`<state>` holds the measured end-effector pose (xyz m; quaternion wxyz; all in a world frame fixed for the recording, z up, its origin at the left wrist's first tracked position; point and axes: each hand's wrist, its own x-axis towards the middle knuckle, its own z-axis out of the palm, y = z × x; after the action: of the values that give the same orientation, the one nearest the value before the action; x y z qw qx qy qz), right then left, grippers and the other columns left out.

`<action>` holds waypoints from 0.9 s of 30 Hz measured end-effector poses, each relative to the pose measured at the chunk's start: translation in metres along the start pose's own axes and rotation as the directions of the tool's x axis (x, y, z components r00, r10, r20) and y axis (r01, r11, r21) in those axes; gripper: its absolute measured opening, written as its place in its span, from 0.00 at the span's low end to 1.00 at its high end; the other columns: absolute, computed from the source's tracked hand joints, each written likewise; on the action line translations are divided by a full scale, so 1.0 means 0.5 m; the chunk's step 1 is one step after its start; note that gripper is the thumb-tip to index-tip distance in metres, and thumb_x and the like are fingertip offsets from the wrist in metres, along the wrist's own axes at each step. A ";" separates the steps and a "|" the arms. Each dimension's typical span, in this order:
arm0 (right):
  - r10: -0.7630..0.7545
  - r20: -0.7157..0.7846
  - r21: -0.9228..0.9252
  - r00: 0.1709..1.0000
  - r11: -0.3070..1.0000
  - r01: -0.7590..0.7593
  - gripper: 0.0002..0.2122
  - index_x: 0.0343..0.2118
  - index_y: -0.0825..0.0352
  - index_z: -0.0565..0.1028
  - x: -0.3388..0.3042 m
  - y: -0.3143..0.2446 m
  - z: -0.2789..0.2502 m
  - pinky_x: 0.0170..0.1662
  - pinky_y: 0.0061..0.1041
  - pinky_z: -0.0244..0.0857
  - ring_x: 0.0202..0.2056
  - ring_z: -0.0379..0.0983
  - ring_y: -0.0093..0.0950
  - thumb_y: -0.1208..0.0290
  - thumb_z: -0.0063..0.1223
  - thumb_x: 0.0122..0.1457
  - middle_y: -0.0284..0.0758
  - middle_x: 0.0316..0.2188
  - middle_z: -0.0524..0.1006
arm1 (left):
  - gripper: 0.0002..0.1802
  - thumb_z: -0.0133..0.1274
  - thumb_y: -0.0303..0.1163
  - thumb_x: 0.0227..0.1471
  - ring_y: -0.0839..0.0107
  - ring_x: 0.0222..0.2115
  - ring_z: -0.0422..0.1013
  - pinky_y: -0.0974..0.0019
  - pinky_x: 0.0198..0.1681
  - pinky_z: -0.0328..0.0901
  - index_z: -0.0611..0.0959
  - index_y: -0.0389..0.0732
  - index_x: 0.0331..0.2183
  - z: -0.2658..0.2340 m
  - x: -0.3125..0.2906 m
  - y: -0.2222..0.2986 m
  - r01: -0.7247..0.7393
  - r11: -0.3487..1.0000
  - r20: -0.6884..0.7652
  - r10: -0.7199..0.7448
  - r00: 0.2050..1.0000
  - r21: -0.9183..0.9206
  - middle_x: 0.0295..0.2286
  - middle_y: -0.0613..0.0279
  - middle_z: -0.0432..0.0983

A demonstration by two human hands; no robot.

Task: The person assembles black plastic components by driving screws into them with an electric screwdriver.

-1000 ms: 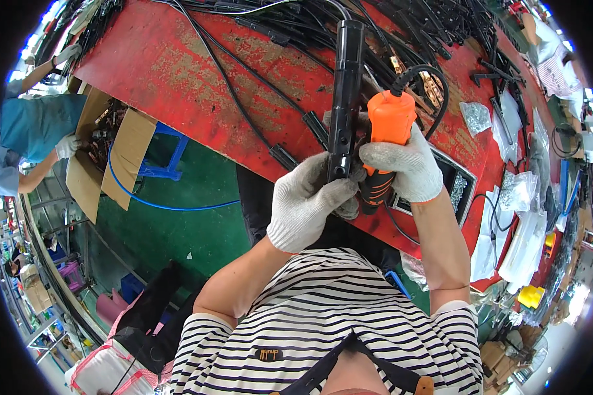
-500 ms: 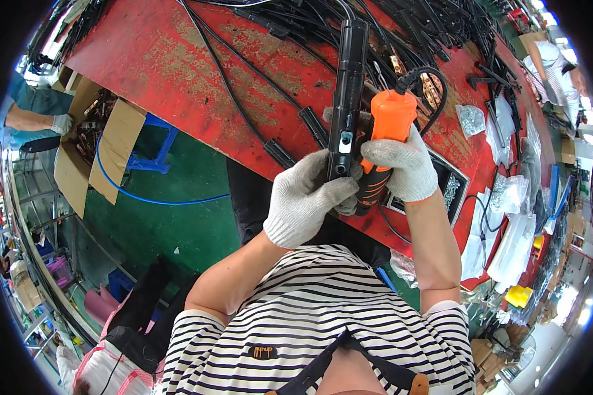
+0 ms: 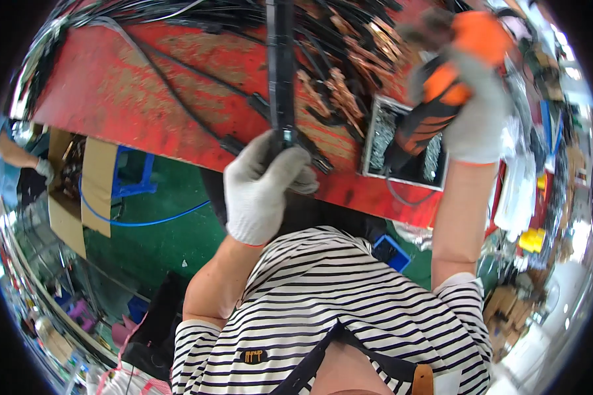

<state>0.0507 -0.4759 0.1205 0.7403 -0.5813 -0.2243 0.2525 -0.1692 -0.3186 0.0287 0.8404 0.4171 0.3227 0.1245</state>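
In a white knit glove, my left hand [image 3: 260, 187] grips the lower end of a long black housing [image 3: 281, 72], which points away from me over the table. A small shiny metal piece shows near the thumb. My gloved right hand [image 3: 480, 122] is wrapped round an orange and black electric screwdriver [image 3: 435, 92], smeared by motion. The tool's body slants above a metal-rimmed tray [image 3: 367, 148] of small silver screws [image 3: 379, 135], hiding part of it. Its tip, blurred, cannot be made out.
Copper-coloured clamps [image 3: 339, 92] and black cables [image 3: 178, 85] lie across the worn red table [image 3: 336, 197]. Clear plastic bags [image 3: 517, 178] are at the right. At far left, another person's gloved hand [image 3: 45, 171] is by an open cardboard box [image 3: 97, 187]; a blue hose [image 3: 145, 224] runs nearby.
The screwdriver has moved right and away from the housing, toward the far side of the screw tray. My left hand, with the housing, has shifted left.
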 end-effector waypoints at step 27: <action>-0.537 -0.636 -0.244 0.555 0.821 0.515 0.13 0.44 0.60 0.76 -0.263 0.049 -0.312 0.41 0.45 0.69 0.30 0.73 0.37 0.67 0.56 0.55 0.42 0.37 0.79 | 0.15 0.55 0.32 0.67 0.78 0.23 0.69 0.70 0.27 0.64 0.79 0.32 0.49 0.051 0.069 -0.068 -0.001 0.984 0.048 -0.008 0.999 0.181 0.31 0.60 0.77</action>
<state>0.0442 -0.6711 0.0567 0.8014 -0.5487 -0.1043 -0.2142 -0.1286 -0.3389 -0.0014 0.8069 0.4941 0.3129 0.0832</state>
